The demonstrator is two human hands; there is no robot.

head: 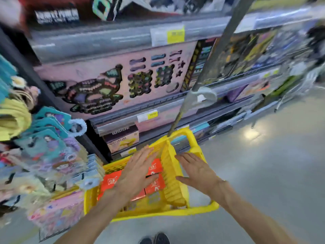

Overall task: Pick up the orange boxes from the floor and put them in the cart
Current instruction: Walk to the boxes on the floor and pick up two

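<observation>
Overhead, both hands (139, 171) (197, 170) spread empty above white-lettered orange boxes (112, 182) in cart (175, 211)

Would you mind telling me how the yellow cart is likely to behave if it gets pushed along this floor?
The yellow cart looks like thin slotted plastic, so probably light and easy to shove. The floor is glossy, so it may slide readily. The orange boxes lie low inside, which likely steadies it, though the tall handle could lever it over.
</observation>
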